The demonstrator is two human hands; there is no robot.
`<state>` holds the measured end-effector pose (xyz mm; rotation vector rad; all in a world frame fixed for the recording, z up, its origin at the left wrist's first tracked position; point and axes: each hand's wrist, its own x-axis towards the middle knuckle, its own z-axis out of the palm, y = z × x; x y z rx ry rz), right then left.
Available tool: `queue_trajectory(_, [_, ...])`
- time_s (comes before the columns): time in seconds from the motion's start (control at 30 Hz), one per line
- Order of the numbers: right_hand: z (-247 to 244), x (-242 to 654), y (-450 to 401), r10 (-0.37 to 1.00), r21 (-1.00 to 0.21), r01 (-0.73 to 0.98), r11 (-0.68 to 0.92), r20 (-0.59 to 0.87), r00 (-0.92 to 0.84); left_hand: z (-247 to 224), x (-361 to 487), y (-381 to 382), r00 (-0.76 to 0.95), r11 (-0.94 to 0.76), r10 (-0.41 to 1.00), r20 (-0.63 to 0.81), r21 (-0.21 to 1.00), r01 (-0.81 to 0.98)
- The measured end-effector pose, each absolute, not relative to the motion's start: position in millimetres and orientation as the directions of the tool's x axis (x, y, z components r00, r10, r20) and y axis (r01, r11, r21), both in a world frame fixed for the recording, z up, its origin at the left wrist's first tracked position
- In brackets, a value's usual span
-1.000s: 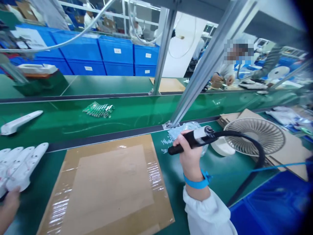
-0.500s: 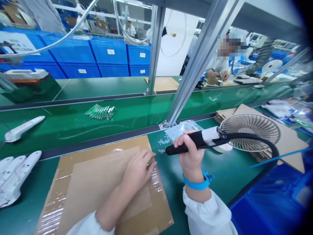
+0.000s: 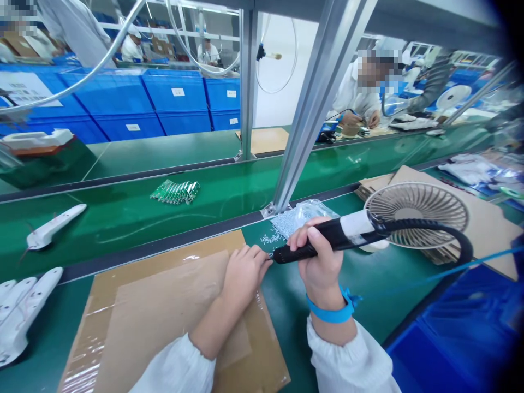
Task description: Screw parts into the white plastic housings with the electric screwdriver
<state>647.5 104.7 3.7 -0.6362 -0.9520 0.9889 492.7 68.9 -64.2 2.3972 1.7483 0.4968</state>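
At the worktop's [image 3: 286, 305] near edge, right hand [image 3: 321, 262] is wrapped tight round a black electric screwdriver [image 3: 327, 240], tip pointing left & slightly down, thick black cable [image 3: 446, 234] looping off its back end to the right. Blue wrist strap [image 3: 331, 312] sits just below that hand. Left hand [image 3: 245, 273] lies palm-down w/ fingers loosely curled, fingertips right beside the driver tip and at the edge of a scatter of small screws [image 3: 270, 240]; can't tell if it's pinching one yet. Beyond the tip, a clear bag of screws [image 3: 303, 215] rests vs. the foot of the aluminium post [image 3: 311, 109]. Under the left hand & wrist: taped cardboard mat [image 3: 155, 311], nothing on it.

Step looks like screw pick-up: feeding a screw to the bit. Next move prob. needs one screw seated straight on the tip, then a part brought onto the mat.

Further left of the left hand: white plastic housings [image 3: 20, 311] stacked at the edge, one more [image 3: 53, 226] on the green conveyor [image 3: 229, 191], plus green circuit boards [image 3: 176, 192]. Right of the right hand: small fan [image 3: 415, 213] on cardboard.
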Motion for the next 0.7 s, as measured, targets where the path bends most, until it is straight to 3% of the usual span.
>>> queue_trajectory(0.13, [4.8,647.3,103.0,0.910,-0.799,-0.437,0.414,0.377,0.173,-63.2,495.1,63.7,0.373,-0.407,0.903,0.212,0.147,0.902])
queue_trajectory(0.3, [5.0,646.8,104.6,0.904,-0.787,-0.446,0.426,0.380,0.193,-55.0,462.7,50.9,0.320,-0.352,0.923,0.214,0.134,0.926])
queue_trajectory(0.47, [4.5,648.2,106.3,0.920,-0.797,-0.468,0.382,0.283,0.270,-21.1,305.1,57.5,-0.100,0.106,0.993,0.067,-0.081,0.991])
queue_trajectory(0.53, [3.5,648.1,107.7,0.923,-0.812,-0.471,0.345,0.201,0.328,-2.9,227.3,59.9,-0.342,0.340,0.939,0.022,-0.184,0.922])
queue_trajectory(0.6, [1.9,646.4,110.3,0.909,-0.825,-0.474,0.307,0.108,0.402,13.1,163.6,59.4,-0.561,0.541,0.826,-0.044,-0.213,0.814])
queue_trajectory(0.7, [-0.4,641.3,114.5,0.878,-0.836,-0.469,0.284,0.030,0.477,23.8,109.8,62.2,-0.678,0.652,0.725,-0.122,-0.196,0.732])
